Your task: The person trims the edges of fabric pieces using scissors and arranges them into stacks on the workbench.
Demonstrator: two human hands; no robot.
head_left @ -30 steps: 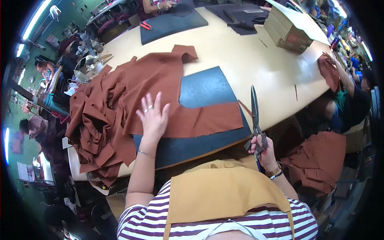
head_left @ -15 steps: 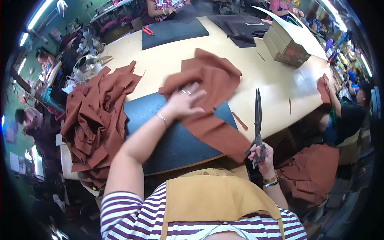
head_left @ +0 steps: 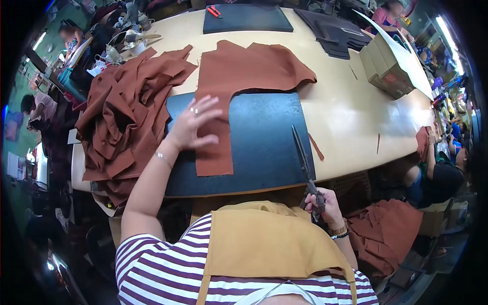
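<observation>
A rust-brown fabric piece (head_left: 239, 66) lies spread flat, partly over a dark cutting board (head_left: 264, 137) at the table's near edge. Over its narrow strip is my left hand (head_left: 195, 124), fingers spread, holding nothing; whether the palm touches the cloth I cannot tell. My right hand (head_left: 325, 206) grips a pair of large scissors (head_left: 305, 162) by the wrapped handles at the board's near right corner. The blades point away from me and look closed. A crumpled heap of the same rust-brown fabric (head_left: 127, 117) lies left of my left hand.
Across the table (head_left: 345, 127) are a second dark board (head_left: 246, 20) with a red tool (head_left: 214, 11), dark fabric pieces (head_left: 335, 33) and a cardboard box (head_left: 386, 68). More rust fabric (head_left: 389, 229) lies low at right. A person (head_left: 439, 173) works at the right edge.
The fabric piece has gone from bunched and slanted to lying flat, its strip now at the left of the board. My left hand moved left; the scissors tilted left. The view shifted.
</observation>
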